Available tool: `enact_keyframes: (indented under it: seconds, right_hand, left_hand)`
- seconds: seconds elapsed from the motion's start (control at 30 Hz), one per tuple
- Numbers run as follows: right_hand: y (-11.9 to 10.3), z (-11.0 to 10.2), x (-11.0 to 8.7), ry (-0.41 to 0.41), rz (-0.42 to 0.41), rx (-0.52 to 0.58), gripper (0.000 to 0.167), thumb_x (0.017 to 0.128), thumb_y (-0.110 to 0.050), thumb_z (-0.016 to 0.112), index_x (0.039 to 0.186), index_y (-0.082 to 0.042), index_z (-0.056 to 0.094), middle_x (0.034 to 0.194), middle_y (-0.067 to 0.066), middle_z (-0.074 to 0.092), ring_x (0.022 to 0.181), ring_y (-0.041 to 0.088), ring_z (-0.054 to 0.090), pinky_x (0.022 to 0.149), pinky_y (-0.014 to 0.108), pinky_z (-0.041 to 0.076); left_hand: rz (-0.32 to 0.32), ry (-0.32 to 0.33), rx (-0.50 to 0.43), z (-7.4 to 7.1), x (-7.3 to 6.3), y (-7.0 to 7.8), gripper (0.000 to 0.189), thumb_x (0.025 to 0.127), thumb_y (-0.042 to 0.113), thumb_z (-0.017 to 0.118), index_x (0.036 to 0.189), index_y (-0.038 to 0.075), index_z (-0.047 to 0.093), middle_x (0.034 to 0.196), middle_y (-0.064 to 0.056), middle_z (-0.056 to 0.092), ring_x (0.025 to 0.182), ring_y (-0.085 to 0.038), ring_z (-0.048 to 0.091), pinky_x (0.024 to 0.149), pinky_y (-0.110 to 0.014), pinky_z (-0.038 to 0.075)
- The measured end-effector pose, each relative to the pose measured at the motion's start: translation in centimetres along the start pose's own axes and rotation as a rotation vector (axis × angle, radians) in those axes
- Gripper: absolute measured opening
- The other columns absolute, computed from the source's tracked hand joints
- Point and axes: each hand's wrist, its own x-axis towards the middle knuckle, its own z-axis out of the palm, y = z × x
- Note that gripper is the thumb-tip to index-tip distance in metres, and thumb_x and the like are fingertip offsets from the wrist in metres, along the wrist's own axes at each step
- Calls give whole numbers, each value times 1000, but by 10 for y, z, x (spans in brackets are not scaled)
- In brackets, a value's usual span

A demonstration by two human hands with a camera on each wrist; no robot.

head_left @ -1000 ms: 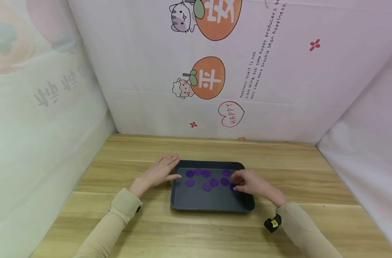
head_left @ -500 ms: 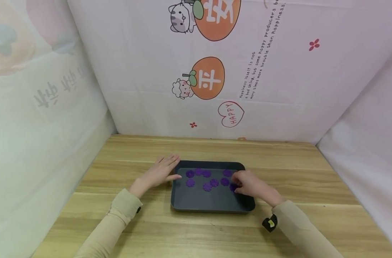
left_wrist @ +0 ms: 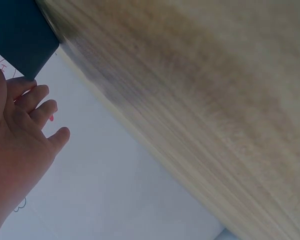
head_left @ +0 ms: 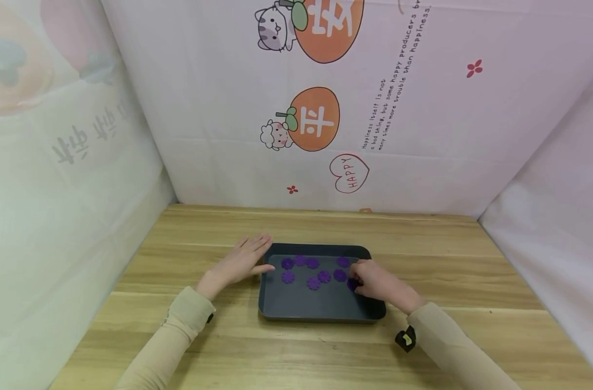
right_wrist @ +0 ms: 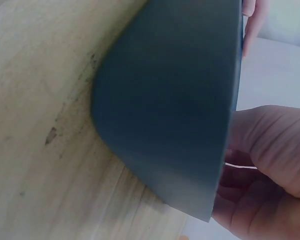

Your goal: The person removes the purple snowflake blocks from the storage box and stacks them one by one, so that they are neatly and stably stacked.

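A dark grey rectangular tray [head_left: 320, 306] lies on the wooden table, with several purple notched discs [head_left: 313, 283] spread over its floor, mostly toward the far half. At its left far corner rests my left hand [head_left: 238, 265], fingers straight, thumb over the rim. My right hand [head_left: 376, 280] reaches over the right side with curled fingers, and finger and thumb pinch a purple disc [head_left: 352, 284] still at the tray floor. In the right wrist view the tray wall [right_wrist: 170, 100] hides the fingertips and the disc. The left wrist view shows a tray corner [left_wrist: 22, 35] above the left fingers.
The wooden table [head_left: 296, 357] extends around the tray on all sides. A white printed cloth [head_left: 228, 135] hangs behind it, and white cloth walls stand left and right. A small black device [head_left: 405, 339] sits at the right wrist.
My right hand has shifted slightly, its fingers closing in at the rightmost disc and its wrist turning a little left. The left hand and tray stay practically in place.
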Motion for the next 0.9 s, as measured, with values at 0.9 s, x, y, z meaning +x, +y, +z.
enact_keyframes:
  seconds: [0.9]
  right_hand:
    - [5, 6, 1, 33, -20, -22, 15, 79, -3, 79, 89, -1, 68, 85, 7, 64, 73, 12, 59, 61, 21, 51]
  left_hand:
    - [2, 14, 5, 3, 1, 0, 77, 99, 52, 51, 154, 2, 32, 161, -17, 31, 152, -34, 28, 123, -59, 22]
